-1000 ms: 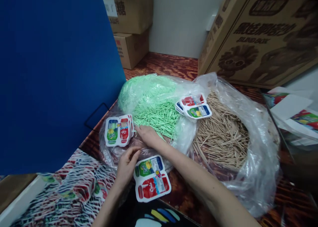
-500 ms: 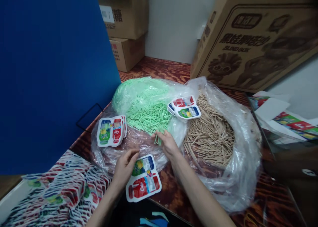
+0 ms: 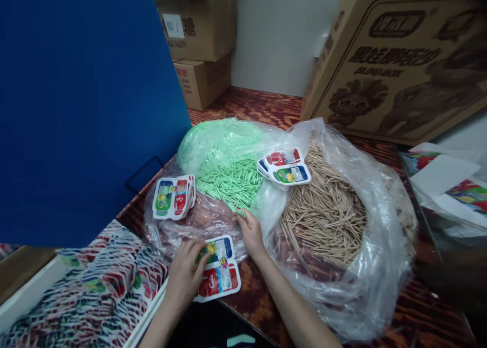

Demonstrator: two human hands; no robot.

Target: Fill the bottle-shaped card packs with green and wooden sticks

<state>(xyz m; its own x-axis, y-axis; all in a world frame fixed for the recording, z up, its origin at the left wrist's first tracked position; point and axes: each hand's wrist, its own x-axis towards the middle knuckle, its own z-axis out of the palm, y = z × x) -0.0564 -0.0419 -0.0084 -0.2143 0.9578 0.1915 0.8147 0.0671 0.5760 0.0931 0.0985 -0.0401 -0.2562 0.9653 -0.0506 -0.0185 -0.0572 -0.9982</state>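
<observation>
My right hand (image 3: 251,231) pinches a small bunch of green sticks (image 3: 240,214) at the near edge of a pile of green sticks (image 3: 228,183) in a clear plastic bag. My left hand (image 3: 187,267) is curled over the left side of a white-edged packet (image 3: 224,272) printed with a red cola jar and a green lemon jar. Its fingers and thumb cover part of the green jar. More such packets lie stacked at the left (image 3: 174,198) and between the bags (image 3: 287,168).
Brown sticks (image 3: 327,211) fill a second clear bag (image 3: 384,267) on the right. A white-walled box of packets (image 3: 110,287) stands at lower left. A blue panel (image 3: 83,109) rises on the left, with cartons (image 3: 205,28) and a large carton (image 3: 380,84) behind.
My left hand has moved onto the packet, covering more of its left side. My right hand, still pinching green sticks, has shifted slightly down. The view has turned a little left.
</observation>
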